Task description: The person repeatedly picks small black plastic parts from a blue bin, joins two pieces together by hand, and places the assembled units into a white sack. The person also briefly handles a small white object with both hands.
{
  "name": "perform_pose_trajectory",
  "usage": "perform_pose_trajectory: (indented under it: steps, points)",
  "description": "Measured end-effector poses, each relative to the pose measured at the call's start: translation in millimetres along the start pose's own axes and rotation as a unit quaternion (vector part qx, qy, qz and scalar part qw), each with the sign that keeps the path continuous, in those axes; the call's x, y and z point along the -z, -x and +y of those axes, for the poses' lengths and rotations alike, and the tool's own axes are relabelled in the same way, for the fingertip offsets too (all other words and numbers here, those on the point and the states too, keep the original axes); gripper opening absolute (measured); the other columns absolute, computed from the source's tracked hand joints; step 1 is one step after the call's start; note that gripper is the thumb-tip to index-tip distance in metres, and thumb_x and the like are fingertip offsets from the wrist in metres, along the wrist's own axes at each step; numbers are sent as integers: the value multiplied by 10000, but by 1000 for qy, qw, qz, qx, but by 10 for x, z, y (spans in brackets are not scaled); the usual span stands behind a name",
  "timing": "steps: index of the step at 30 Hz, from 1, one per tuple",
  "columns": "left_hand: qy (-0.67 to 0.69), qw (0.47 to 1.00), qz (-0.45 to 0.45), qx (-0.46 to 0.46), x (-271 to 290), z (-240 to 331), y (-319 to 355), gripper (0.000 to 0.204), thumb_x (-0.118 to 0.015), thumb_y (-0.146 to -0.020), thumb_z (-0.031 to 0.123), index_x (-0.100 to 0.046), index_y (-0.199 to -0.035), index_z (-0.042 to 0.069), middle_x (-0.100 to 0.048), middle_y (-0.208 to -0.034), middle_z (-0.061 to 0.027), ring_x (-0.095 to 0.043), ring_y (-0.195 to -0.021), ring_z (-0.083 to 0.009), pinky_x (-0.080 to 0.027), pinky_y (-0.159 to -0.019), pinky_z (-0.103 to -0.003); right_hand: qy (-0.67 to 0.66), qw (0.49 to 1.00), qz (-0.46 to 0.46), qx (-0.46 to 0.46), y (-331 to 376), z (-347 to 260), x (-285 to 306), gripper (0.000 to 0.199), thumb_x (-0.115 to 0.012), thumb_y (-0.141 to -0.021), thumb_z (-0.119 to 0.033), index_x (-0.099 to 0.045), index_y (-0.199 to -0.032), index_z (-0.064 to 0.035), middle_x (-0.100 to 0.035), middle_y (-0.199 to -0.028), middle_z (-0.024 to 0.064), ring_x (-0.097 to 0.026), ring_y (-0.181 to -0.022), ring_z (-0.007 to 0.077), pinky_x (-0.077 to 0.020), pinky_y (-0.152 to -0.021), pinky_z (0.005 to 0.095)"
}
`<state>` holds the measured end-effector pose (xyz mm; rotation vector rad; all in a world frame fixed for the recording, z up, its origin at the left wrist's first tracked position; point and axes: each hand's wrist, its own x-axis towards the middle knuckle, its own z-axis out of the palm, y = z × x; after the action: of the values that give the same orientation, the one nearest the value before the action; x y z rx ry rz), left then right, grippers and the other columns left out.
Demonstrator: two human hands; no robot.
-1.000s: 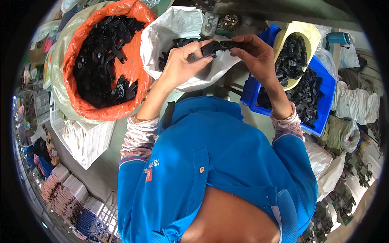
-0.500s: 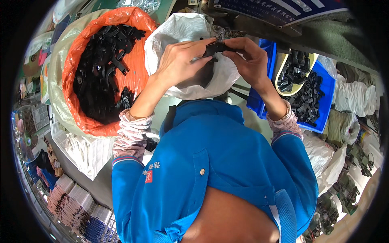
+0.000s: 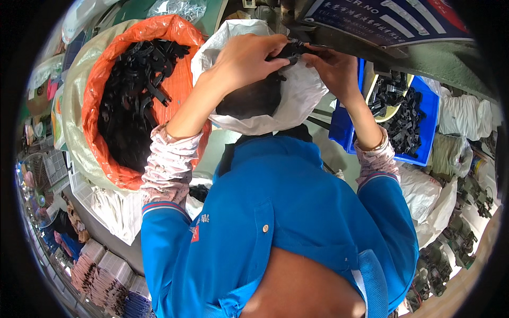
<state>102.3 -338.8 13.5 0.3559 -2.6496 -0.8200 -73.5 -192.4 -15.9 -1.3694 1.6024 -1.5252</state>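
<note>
Both hands reach out over the far edge of a white sack (image 3: pixel 310 98) that has black pieces (image 3: pixel 249 100) lying inside. My left hand (image 3: pixel 249 58) is closed on a black plastic part (image 3: pixel 290 50), thumb below it and fingers over it. Its shape is partly covered by the fingers. My right hand (image 3: pixel 334 69), in shadow beneath the machine, pinches the right end of the same part between thumb and fingers. A dark metal piece of the machine lies close beyond the fingertips; whether the part touches it I cannot tell.
An orange-lined sack (image 3: pixel 180 79) full of black plastic parts (image 3: pixel 132 90) stands at the left. On the right, a blue bin (image 3: pixel 339 130) holds small black pieces and a cream-coloured tray (image 3: pixel 380 114). A heavy machine body (image 3: pixel 424 61) with a blue plate (image 3: pixel 371 21) overhangs the far right.
Both hands have moved farther away with the black part, toward the machine. The right hand now lies in the machine's shadow. The view has shifted slightly.
</note>
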Motion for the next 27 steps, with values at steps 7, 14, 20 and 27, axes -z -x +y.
perform_pose_trajectory:
  steps: [7, 14, 20, 27]
  points:
    - [55, 998, 2, 26, 101, -104, 204, 239, -704, -829, 224, -644, -1004, 73, -643, -785, -135, -606, -720, -348, -479, -636, -393, 47, 998, -19, -39, 1, 49, 57, 230, -707, -880, -92, -669, -1076, 21, -705, -906, 72, -647, -778, 110, -531, -674, 250]
    - [103, 994, 14, 17, 35, -107, 273, 213, -704, -837, 160, -651, -1006, 41, -676, -856, -142, -621, -721, -351, -500, -651, -370, 471, 865, -144, 93, -385, 1009, 458, 302, -641, -858, -175, -665, -1151, -104, -652, -1139, 118, -602, -1070, 294, -462, -938, 423]
    - [89, 996, 22, 18, 41, -102, 269, 226, -732, -838, 165, -678, -1017, 38, -710, -922, -87, -635, -715, -212, -511, -672, -302, 602, 779, -153, 79, -541, 1323, 216, 385, -615, -841, -170, -620, -1224, -131, -620, -1193, 158, -572, -1108, 357, -429, -970, 468]
    - [71, 995, 63, 13, 16, -67, 315, 201, -734, -828, 182, -682, -986, 68, -700, -893, -82, -657, -726, -248, -519, -646, -314, 547, 821, -131, 96, -428, 1677, 241, 385, -595, -858, -179, -600, -1239, -127, -624, -1176, 174, -588, -1082, 362, -459, -921, 453]
